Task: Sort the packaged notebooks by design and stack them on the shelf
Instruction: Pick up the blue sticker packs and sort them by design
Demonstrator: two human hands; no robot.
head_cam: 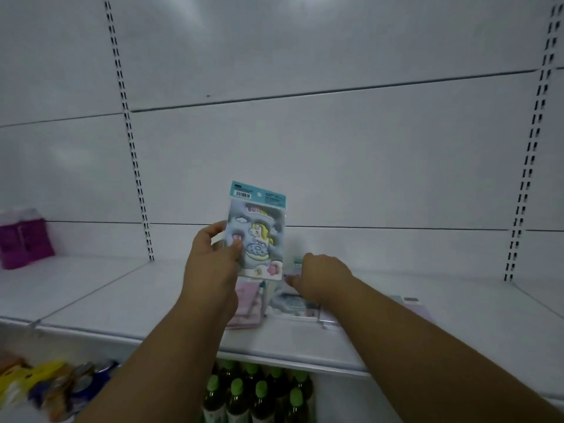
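White shelving fills the view: a slotted back panel above, and one long shelf (100,297) running the full width with its front edge crossing low in the frame. Most of this shelf is bare, with wide room toward the left and right ends. A magenta package (23,239) stands at the far left, against the back panel. The left hand (210,264) holds a packaged unicorn notebook (258,230) upright above the middle of the shelf, thumb on its face and fingers behind. Below it, near the front edge, a pink notebook stack (247,309) lies flat. Just right of that lies a pale blue notebook pile (294,305); the right hand (320,276) reaches down over its back edge, fingers curled, grip hidden. Green-capped bottles (259,395) stand on the level beneath.
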